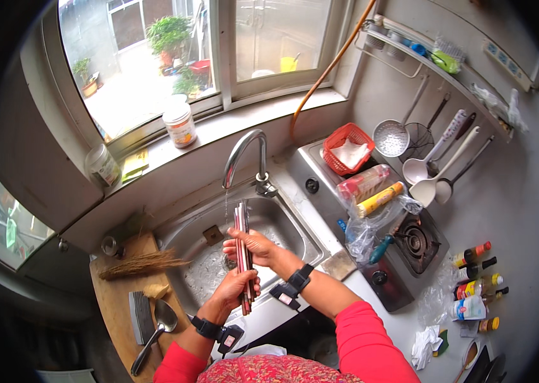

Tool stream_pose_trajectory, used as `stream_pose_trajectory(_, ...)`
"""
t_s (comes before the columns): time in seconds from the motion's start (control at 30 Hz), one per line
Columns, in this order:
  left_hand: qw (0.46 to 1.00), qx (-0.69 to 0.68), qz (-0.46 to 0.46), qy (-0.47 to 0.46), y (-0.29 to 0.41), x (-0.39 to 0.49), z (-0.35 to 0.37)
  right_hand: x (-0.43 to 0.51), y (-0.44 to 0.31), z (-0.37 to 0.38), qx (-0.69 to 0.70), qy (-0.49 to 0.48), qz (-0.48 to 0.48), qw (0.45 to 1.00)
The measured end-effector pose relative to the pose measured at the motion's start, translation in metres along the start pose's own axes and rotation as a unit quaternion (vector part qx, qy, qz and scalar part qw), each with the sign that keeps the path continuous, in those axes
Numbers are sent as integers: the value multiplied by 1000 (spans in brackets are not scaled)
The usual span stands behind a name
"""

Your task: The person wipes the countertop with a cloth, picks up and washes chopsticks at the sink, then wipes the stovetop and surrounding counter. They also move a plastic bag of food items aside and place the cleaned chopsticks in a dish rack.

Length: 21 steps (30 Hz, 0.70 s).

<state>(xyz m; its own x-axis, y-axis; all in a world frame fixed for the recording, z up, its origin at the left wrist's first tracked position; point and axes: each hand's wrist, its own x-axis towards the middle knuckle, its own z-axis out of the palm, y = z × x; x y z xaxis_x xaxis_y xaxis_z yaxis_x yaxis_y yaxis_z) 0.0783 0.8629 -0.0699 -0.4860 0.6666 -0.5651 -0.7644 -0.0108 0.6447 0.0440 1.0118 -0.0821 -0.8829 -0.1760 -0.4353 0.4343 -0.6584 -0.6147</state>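
Observation:
A bundle of chopsticks (241, 225) is held upright-slanting over the stainless steel sink (293, 230). My left hand (235, 288) grips its lower part, near the sink's front edge. Higher up, my right hand (252, 246) is wrapped around the same bundle, with wet-looking fingers. From the curved chrome faucet (250, 139) a thin stream of water falls just left of the chopsticks' upper ends. The drain (229, 261) is partly hidden behind my hands.
Left of the sink, a wooden board (111, 287) carries a straw brush (142, 265), a grey block (140, 311) and a metal spoon (164, 318). To the right stands a gas stove (396, 287) with a red basket (334, 158) and plastic packages. Several bottles (477, 287) line the wall.

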Motion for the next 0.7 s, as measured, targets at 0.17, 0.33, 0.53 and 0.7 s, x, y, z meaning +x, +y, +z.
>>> stream_pose_trajectory(0.17, 999, 15, 6, -32, -8, -9, -2, -14, 15, 13, 22, 114, -62, 991)
stream_pose_trajectory(0.33, 989, -98, 78, -74, -18, 0, -19, -33, -33, 9, 24, 129, -307, 943)
stream_pose_trajectory(0.53, 941, -328, 83, -15, -29, 44, -27, -31, -14, 29, -15, 120, -374, 920)
stream_pose_trajectory(0.7, 925, -361, 111, -50, -41, 75, -24, -22, -4, 10, -7, 96, -345, 933)
